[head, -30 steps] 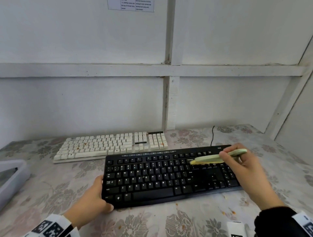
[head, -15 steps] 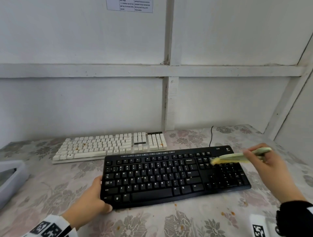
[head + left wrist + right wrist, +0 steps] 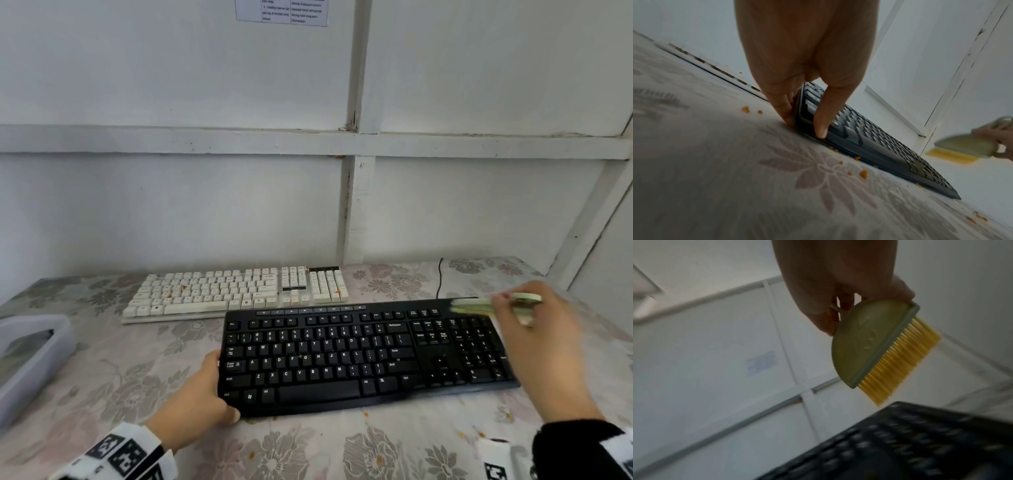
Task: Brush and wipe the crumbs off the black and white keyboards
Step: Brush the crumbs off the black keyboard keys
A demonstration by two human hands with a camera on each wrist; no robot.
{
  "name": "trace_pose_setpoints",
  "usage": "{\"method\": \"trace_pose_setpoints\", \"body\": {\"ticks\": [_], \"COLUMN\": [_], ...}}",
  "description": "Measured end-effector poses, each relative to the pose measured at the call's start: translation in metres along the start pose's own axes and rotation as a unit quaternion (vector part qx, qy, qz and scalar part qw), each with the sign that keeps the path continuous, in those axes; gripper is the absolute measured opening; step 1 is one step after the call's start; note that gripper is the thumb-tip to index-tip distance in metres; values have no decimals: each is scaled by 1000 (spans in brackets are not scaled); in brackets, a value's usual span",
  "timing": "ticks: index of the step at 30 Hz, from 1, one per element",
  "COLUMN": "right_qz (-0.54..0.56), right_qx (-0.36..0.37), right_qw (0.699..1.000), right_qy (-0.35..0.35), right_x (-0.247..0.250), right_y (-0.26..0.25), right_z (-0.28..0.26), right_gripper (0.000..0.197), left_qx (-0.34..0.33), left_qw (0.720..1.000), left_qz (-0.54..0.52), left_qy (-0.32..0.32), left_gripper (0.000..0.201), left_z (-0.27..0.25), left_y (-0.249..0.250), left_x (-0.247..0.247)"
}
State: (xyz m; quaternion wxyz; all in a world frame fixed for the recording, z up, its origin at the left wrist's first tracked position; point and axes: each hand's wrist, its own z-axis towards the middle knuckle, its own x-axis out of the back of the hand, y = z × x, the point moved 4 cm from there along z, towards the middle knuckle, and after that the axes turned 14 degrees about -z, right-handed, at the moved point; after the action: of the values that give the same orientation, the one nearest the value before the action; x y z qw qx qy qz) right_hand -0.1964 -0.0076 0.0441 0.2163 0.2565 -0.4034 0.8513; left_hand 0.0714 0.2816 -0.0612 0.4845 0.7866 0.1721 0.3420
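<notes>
Right hand gripping pale green half-moon brush with yellow bristles, lifted above number-pad end of black plastic keyboard on floral-cloth table. Left hand clamping near-left corner. Lower bristles; sweep short strokes toward edge; hold keyboard steady.

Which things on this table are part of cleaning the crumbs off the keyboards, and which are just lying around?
Part of the job:
black keyboard, steadied by the left hand
white keyboard, orange crumbs on its keys
brush, held by the right hand
crumbs on the tablecloth

Just lying about:
grey tray at the left edge
printed notice on the wall
</notes>
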Motion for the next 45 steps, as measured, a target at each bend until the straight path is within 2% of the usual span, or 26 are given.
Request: {"method": "trace_pose_setpoints", "body": {"ticks": [2, 5, 7, 9, 13, 17, 21, 25, 30, 34, 38, 40, 42, 45], "right_qz": [72, 99, 101, 103, 56, 45, 14, 22, 137, 67, 17, 60, 126, 113], "right_qx": [41, 114, 149, 170, 171, 175, 152, 118, 102, 108, 110, 110, 105, 82], "right_qw": [994, 976, 964, 955, 948, 946, 955, 978, 954, 958, 983, 973, 959, 968], "right_qy": [-71, -160, -196, -218, -264, -268, -254, -169, -248, -258, -146, -193, -232, -209], "right_x": [-16, -47, -66, -82, -103, -110, -108, -99, -98, -102, -93, -94, -93, -91], "right_y": [-42, -105, -143, -168, -193, -200, -184, -170, -178, -171, -163, -165, -165, -151], "right_z": [-21, -66, -96, -115, -134, -144, -137, -126, -132, -130, -121, -123, -125, -121], "right_gripper": [8, 11, 7, 13, 11, 13, 19, 3, 6, 5, 3, 2, 9, 22], "left_qx": [-2, -5, -7, -15, -46, -47, -29, -16, -26, -20, -17, -17, -16, -17], "left_qw": [1000, 1000, 1000, 1000, 998, 998, 999, 1000, 1000, 1000, 1000, 1000, 1000, 1000], "left_qz": [-1, 0, 4, 9, 48, 50, 29, 3, 14, 5, -8, -9, -11, -16], "left_qy": [0, -5, -1, 0, 12, 3, 8, 3, 12, 8, 2, 2, 3, 0], "left_gripper": [83, 83, 84, 80, 71, 79, 77, 82, 79, 82, 83, 84, 84, 82], "left_z": [1, 1, 3, 5, 12, 18, 10, 9, 9, 9, 10, 11, 11, 11], "left_y": [0, -1, -4, -4, -7, -16, -8, -10, -7, -8, -9, -10, -10, -11], "left_x": [0, 2, 4, 5, 7, 9, 7, 7, 4, 4, 4, 5, 4, 4]}}
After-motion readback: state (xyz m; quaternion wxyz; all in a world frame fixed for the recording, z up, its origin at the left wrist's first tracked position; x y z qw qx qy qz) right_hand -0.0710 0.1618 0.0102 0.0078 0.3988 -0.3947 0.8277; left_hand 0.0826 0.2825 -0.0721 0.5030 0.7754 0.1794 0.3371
